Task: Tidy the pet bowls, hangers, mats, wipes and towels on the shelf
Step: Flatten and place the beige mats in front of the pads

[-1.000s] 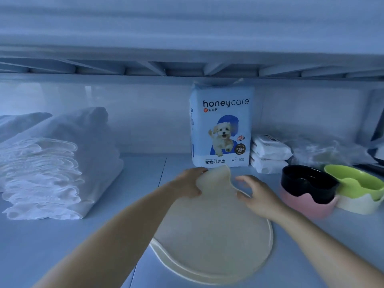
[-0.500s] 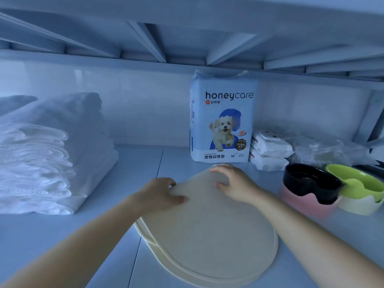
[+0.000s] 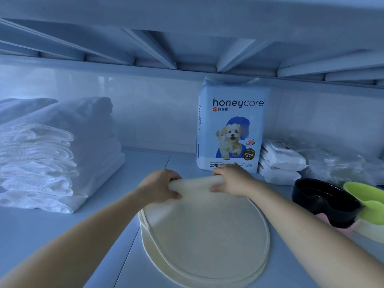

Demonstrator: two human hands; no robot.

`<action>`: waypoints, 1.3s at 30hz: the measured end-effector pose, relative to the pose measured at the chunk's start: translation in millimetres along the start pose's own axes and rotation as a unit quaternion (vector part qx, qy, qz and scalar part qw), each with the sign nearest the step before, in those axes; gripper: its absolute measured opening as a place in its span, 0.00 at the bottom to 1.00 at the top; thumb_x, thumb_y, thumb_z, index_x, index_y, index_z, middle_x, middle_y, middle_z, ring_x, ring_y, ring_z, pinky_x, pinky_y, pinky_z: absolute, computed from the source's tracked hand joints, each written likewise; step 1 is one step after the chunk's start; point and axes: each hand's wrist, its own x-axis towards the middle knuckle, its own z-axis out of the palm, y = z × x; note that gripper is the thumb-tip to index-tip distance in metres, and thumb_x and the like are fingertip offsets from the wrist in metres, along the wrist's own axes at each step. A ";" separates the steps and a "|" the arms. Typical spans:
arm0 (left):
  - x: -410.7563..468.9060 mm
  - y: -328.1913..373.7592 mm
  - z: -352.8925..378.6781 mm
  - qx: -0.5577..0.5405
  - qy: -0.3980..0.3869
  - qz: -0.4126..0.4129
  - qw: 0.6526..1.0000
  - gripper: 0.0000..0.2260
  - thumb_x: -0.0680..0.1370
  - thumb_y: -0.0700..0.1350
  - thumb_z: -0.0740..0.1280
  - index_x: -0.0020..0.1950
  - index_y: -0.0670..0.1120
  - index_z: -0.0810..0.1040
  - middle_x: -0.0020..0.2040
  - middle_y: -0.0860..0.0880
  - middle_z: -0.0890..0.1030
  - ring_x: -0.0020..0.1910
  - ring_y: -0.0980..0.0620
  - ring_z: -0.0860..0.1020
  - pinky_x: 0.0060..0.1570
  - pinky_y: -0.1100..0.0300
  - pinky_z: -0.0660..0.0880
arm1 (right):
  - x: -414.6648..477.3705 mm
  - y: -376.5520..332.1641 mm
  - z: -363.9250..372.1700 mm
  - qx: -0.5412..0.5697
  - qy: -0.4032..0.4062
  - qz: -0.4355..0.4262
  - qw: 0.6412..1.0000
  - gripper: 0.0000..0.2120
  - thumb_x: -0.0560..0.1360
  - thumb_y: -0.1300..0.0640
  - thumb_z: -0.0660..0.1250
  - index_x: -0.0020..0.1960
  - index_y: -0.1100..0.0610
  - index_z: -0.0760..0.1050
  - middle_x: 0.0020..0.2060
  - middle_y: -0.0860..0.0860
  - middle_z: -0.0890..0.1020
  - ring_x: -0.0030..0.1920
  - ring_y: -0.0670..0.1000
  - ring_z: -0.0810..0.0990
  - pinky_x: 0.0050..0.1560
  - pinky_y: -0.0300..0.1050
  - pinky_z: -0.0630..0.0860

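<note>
A stack of cream round mats lies on the shelf in front of me. The far edge of the top mat is curled over into a roll. My left hand grips the left end of that roll and my right hand grips its right end. To the right stand nested pet bowls: a black one over a pink one, and a green one over a cream one. Two white wipes packs are stacked behind them. Folded white towels are piled at the left.
A tall honeycare training pad pack stands upright against the back wall just beyond my hands. Crumpled clear plastic lies at the back right. The upper shelf's ribbed underside hangs low overhead. Bare shelf surface shows between towels and mats.
Both hands went from lying on the mat's far edge to gripping it, and that edge is now curled toward me into a roll.
</note>
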 end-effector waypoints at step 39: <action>-4.0 28.8 63.3 -0.104 0.102 -0.020 0.989 0.25 0.73 0.47 0.68 0.69 0.51 0.67 0.71 0.53 0.65 0.68 0.51 0.66 0.61 0.63 0.64 | -119.1 32.7 42.6 0.137 0.019 0.013 0.990 0.18 0.78 0.44 0.59 0.67 0.45 0.71 0.72 0.42 0.65 0.71 0.37 0.60 0.68 0.32 0.55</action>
